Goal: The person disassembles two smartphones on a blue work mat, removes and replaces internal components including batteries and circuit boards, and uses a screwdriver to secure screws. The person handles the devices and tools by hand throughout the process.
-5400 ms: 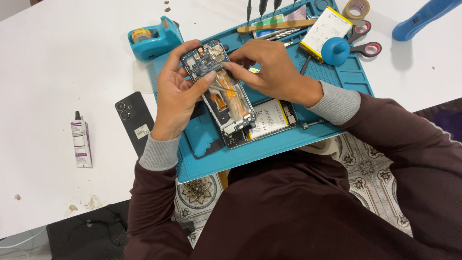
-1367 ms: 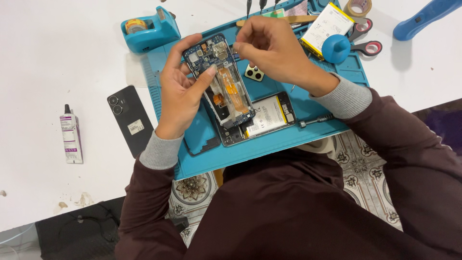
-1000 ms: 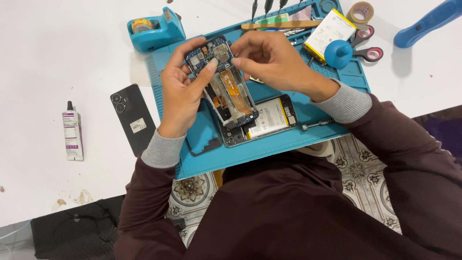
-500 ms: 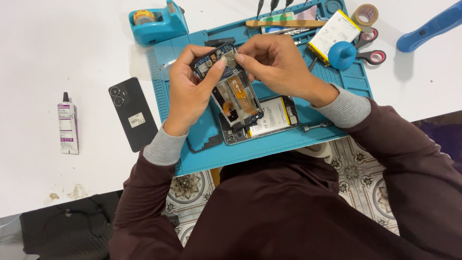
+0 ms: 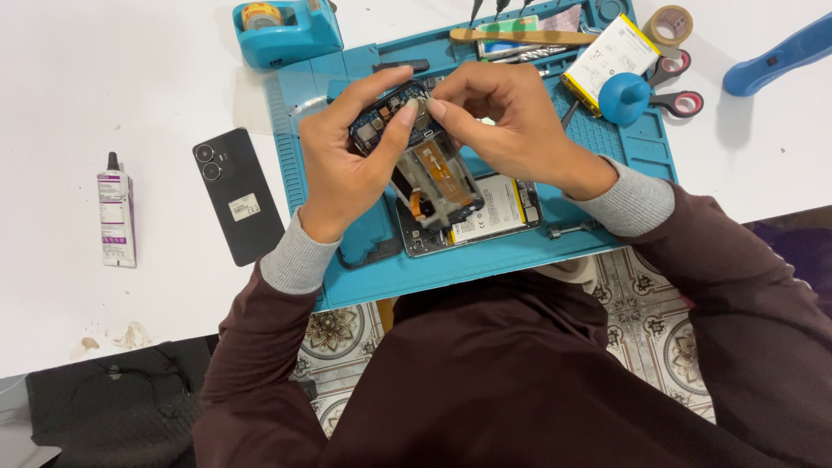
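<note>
An opened phone body [image 5: 433, 173] with bare circuit parts and an orange flex strip is held tilted above a blue work mat [image 5: 607, 165]. My left hand [image 5: 342, 165] grips its left side, thumb pressed on the top board. My right hand [image 5: 511, 121] pinches at the top edge of the phone, fingertips meeting the left thumb; whether it holds a small part is hidden. Under the phone, a second opened phone with a white battery [image 5: 490, 208] lies flat on the mat.
A black phone back cover [image 5: 238, 195] and a small glue tube [image 5: 115, 212] lie left on the white table. A blue tape dispenser [image 5: 286, 30], loose battery [image 5: 609, 59], blue suction cup [image 5: 626, 95], scissors [image 5: 680, 87], tape roll [image 5: 667, 22] and tools sit at the far side.
My right hand has come from the mat's middle to the phone's top edge. Both hands and the phone have shifted slightly toward me.
</note>
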